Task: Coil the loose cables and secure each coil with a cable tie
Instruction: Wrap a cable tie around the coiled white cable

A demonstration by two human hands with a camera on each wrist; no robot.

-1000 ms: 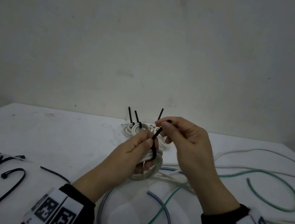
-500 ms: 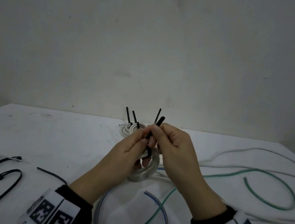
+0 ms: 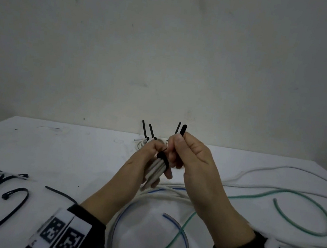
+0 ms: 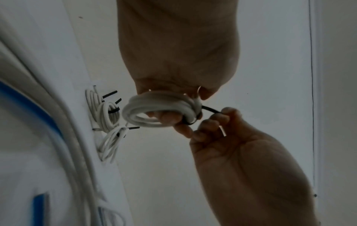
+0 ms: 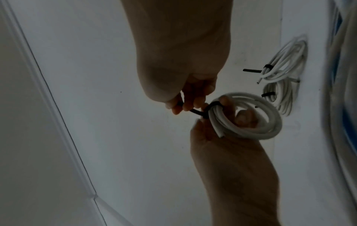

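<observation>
Left hand grips the white cable coil mid-frame; right hand pinches the black cable tie tail. Probably best pulling straight, keeping loops bunched.

Spare ties lie on the desk at the left. Loose cables lie at the right. Tied coils sit behind the hands.

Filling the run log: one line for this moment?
left hand grips white cable coil | right hand pulls black cable tie tail | tie looped round coil
</observation>
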